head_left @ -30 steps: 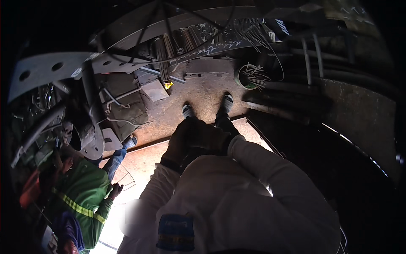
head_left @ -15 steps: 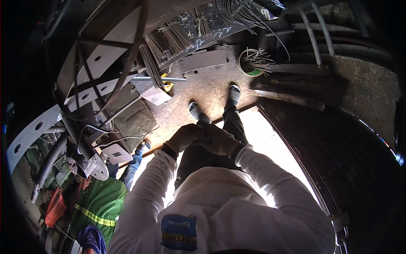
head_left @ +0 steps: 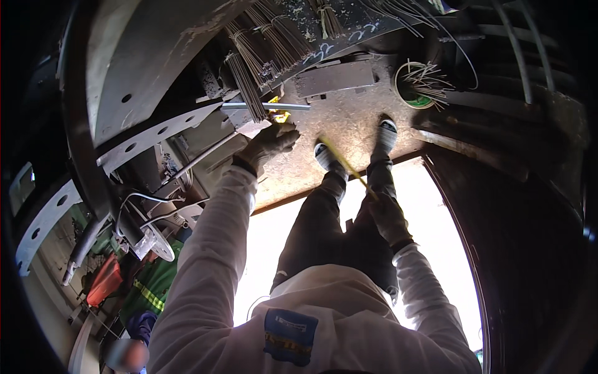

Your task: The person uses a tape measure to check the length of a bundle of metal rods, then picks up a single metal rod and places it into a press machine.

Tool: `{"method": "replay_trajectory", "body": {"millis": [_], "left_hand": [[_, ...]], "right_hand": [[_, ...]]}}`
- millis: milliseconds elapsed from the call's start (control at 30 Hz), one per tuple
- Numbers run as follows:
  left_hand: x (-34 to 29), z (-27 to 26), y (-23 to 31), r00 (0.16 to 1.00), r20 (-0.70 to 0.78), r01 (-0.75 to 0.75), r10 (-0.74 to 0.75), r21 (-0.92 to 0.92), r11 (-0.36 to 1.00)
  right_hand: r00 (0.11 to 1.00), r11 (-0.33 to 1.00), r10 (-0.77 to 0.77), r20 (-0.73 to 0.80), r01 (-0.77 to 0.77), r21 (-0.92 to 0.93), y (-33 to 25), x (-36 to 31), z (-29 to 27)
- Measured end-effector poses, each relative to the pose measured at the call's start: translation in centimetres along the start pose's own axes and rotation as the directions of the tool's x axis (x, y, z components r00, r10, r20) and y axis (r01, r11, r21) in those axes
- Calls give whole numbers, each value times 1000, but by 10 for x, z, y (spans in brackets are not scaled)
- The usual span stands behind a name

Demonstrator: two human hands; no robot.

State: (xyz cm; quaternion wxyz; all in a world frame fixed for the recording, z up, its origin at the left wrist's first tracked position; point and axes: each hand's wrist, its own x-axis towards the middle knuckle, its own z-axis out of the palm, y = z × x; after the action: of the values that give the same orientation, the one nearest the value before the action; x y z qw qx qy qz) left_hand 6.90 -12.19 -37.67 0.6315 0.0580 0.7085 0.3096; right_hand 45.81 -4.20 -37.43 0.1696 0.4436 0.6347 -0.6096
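Observation:
Both my hands wear dark work gloves over white sleeves. My left hand (head_left: 271,142) reaches forward to the left, fingers curled, beside a grey metal bar (head_left: 265,106) and a small yellow object (head_left: 279,116). A thin yellow tape strip (head_left: 346,165) runs from close to that hand, over my left shoe (head_left: 325,156), down to my right hand (head_left: 389,218). My right hand is closed on the strip against my right leg. My right shoe (head_left: 386,132) stands on the rusty steel floor (head_left: 349,121).
Bundles of thin rods (head_left: 249,68) hang from the dark steel plate ahead. A green bucket (head_left: 416,87) holds loose wires. White perforated plates (head_left: 156,140) curve at left. Below, a person in a green reflective vest (head_left: 149,290) stands. A bright opening (head_left: 430,212) lies under my legs.
My hands were together in front of my waist. The left one has stretched forward to the left and the right has dropped to my leg, with the yellow strip drawn out between them.

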Motion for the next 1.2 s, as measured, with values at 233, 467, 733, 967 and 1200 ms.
{"method": "replay_trajectory", "body": {"millis": [233, 467, 733, 967, 1200], "left_hand": [[104, -48, 13, 843, -280, -245, 459, 559, 792], [152, 6, 80, 716, -112, -236, 689, 890, 391], [257, 32, 160, 639, -266, 5, 721, 940, 342], [324, 43, 185, 564, -314, -22, 764, 919, 394], [323, 49, 152, 614, 131, 65, 778, 974, -215]], "right_hand": [[947, 984, -44, -318, -14, -180, 10, 8, 34], [946, 973, 170, -275, -204, -103, 9, 4, 26], [943, 979, 134, -304, -174, -110, 14, 4, 27], [926, 981, 183, -330, -193, 5, 34, 3, 25], [960, 870, 147, -237, -11, 494, 22, 75, -31]]}}
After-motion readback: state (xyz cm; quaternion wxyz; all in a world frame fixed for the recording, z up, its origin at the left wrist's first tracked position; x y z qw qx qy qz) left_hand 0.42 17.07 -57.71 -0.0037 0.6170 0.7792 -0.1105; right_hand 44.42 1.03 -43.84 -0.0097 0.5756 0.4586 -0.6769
